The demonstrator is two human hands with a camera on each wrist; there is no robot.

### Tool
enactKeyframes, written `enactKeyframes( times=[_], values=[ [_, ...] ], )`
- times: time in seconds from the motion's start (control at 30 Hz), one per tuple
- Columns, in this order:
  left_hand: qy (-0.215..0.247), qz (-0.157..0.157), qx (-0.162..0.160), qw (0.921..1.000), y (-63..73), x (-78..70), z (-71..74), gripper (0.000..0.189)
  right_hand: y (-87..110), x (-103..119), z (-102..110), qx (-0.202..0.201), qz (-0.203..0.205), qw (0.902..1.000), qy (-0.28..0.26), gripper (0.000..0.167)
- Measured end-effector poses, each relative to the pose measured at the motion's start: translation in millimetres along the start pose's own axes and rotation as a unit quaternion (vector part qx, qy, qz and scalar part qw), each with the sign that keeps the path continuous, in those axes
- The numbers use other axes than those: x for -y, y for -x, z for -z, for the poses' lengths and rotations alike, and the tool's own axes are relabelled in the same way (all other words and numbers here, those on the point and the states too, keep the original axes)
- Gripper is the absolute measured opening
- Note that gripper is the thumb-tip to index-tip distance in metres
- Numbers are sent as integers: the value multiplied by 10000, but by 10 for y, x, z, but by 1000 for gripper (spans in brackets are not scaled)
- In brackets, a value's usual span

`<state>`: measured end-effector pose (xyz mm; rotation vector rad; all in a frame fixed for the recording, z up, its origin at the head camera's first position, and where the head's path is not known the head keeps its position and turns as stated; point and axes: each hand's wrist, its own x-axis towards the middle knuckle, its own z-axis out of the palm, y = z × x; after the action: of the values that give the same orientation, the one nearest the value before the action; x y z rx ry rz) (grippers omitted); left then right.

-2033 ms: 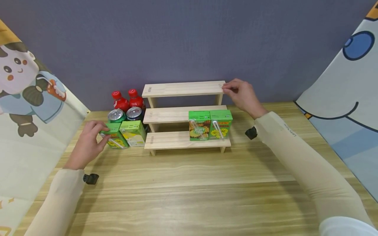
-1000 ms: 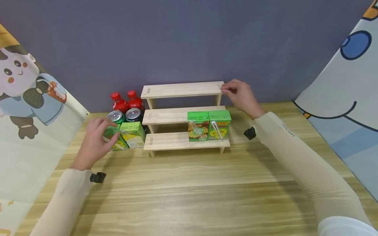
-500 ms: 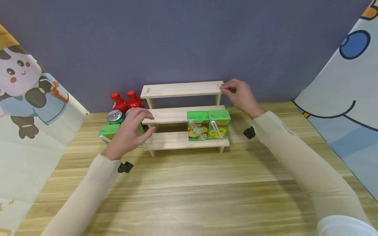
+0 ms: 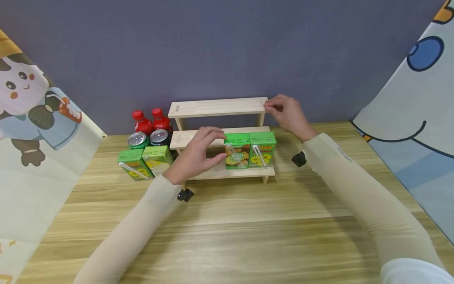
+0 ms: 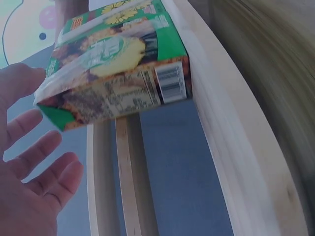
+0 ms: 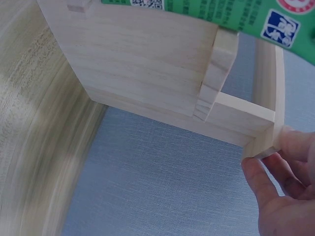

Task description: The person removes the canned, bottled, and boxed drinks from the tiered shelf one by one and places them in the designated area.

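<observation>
My left hand (image 4: 198,156) is spread beside the brown-and-green pineapple juice carton (image 4: 237,153), fingertips and thumb right at its left edge. In the left wrist view the fingers stay parted and uncurled near that carton's corner. A green drink carton with yellow flowers (image 4: 262,152) stands against its right side, both upright on the lowest step of a three-tier wooden display rack (image 4: 220,106). Up at the rack's top right end, my right hand (image 4: 289,116) pinches the board; the right wrist view shows thumb and fingers (image 6: 256,177) on either side of the wood.
Left of the rack stand a green flower-print carton (image 4: 134,163) and a light green carton (image 4: 156,156). Behind them are two cans (image 4: 138,139) and two red-capped bottles (image 4: 143,124). A grey-blue wall (image 4: 220,47) rises close behind the rack.
My left hand has left the green flower-print carton on the left and travelled right, across the light green carton, to the pineapple juice carton. My right hand keeps its pinch on the rack.
</observation>
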<state>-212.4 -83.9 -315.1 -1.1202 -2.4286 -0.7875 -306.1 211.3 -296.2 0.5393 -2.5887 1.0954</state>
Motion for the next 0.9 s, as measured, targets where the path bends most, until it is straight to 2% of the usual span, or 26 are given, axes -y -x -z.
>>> enactKeyframes(
  times=[0.23, 0.4, 0.67, 0.9],
  values=[
    [15, -175, 69, 9998, -159, -27, -127, 39, -12, 4, 8, -2, -21, 10000, 27, 25],
    [51, -238, 76, 9997, -221, -45, -174, 32, -8, -1, 1, 12, -5, 10000, 36, 25],
    [-17, -221, 65, 9997, -239, -88, -158, 22, -9, 5, -4, 7, 3, 10000, -10, 25],
    [-108, -231, -77, 9996, -180, -89, -120, 20, -5, -3, -9, -30, -39, 10000, -34, 24]
  ],
)
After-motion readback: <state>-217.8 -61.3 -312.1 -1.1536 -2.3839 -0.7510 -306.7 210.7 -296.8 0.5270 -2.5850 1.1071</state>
